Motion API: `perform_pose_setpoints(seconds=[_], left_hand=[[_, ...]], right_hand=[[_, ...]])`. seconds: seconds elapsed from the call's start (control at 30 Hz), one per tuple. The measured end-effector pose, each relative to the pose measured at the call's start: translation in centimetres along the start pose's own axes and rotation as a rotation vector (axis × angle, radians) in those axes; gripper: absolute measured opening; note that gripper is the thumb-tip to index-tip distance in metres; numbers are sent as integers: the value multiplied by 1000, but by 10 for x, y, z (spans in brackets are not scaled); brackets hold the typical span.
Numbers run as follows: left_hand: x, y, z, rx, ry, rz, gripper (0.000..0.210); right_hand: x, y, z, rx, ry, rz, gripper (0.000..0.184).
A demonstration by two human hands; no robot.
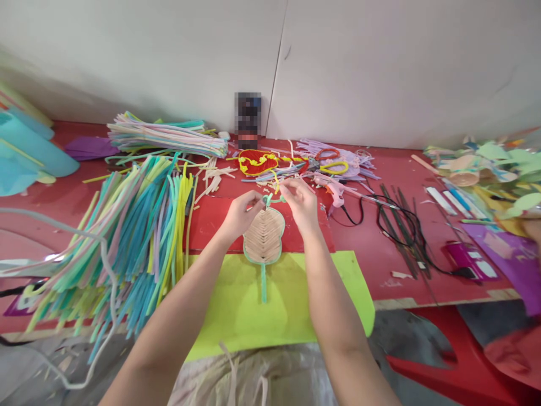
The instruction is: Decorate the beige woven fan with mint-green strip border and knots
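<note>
Left hand [243,212]: pinching a green strand [276,201] by the fan's [264,239] tip, fingers narrow.
Right hand [301,200]: pinching that strand's other end.
Fan: sitting over a red board [211,215], its stem crossing the lime mat [291,304].

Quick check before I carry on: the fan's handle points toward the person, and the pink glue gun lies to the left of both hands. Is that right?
Not quite: the pink glue gun lies to the right of both hands, as the head view shows. The fan's handle does point toward the person.
</note>
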State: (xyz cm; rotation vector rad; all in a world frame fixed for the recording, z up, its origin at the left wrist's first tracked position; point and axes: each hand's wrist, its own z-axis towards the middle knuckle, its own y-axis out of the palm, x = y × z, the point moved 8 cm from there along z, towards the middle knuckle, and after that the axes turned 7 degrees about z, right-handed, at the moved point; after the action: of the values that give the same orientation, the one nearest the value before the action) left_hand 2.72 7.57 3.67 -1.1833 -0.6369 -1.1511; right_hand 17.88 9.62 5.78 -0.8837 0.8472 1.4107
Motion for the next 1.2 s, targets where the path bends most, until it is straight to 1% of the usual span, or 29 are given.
perform_pose_setpoints(seconds=[0.03, 0.1, 0.17, 0.23, 0.37, 0.43, 0.53, 0.67, 0.77, 1.03, 1.13, 1.2], left_hand=[[1, 0, 0, 10, 4, 7, 14], [2, -1, 0, 31, 16, 29, 13], [4, -2, 0, 44, 35, 51, 12], [5, -1, 1, 37, 47, 49, 12], [1, 0, 0, 30, 21, 8, 14], [-1, 0, 0, 29, 5, -16, 15], [-1, 0, 0, 34, -3, -34, 18], [0, -3, 1, 64, -16, -66, 18], [0, -5, 1, 98, -12, -103, 20], [-2, -8, -1, 184, -19, -109, 22], [-5, -8, -1, 189, -49, -120, 22], [-7, -7, 0, 167, -68, -144, 23]], right_hand=[[-7, -2, 0, 14, -52, -63, 15], [-18, 0, -2, 2, -125, -191, 13], [-25, 5, -4, -46, -157, -291, 14], [-27, 10, -6, -93, -171, -344, 13], [-24, 12, -7, -115, -192, -335, 10], [-22, 11, -6, -102, -209, -336, 11], [-22, 10, -5, -69, -238, -393, 13], [-28, 11, -7, -20, -272, -477, 14], [-32, 15, -10, -6, -288, -466, 13], [-29, 22, -14, -10, -246, -396, 10], [-28, 22, -15, 4, -246, -410, 10], [-27, 22, -16, 19, -260, -440, 11]])
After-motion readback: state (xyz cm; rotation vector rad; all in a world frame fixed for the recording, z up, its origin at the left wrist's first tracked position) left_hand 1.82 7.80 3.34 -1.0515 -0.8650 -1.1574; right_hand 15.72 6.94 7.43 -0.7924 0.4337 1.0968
